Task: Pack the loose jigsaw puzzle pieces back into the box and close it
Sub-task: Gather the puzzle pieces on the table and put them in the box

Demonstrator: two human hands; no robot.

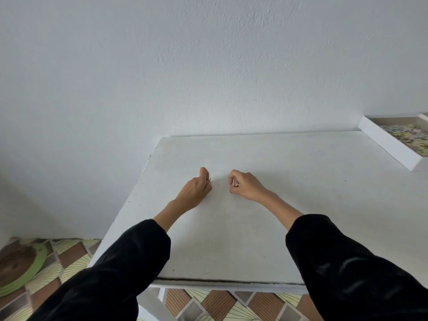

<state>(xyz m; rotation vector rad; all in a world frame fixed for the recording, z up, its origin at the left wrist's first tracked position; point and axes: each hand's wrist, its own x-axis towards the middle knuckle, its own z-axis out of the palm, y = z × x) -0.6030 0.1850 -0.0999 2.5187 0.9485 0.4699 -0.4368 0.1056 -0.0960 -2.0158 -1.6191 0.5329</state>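
I read the left hand [196, 187] and right hand [246, 184] as each pinching small puzzle pieces [234, 181] mid-surface [254, 239], with the open box [386, 147] lying well off to the right by the wall, its long side slanting towards me and nearer the right hand.

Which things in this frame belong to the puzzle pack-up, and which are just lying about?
Job: open white cardboard box, far right; pastel jigsaw pieces inside it; left hand and right hand, each pinching a small flat piece.
Lying about: round green-rimmed brown disc on the patterned floor.
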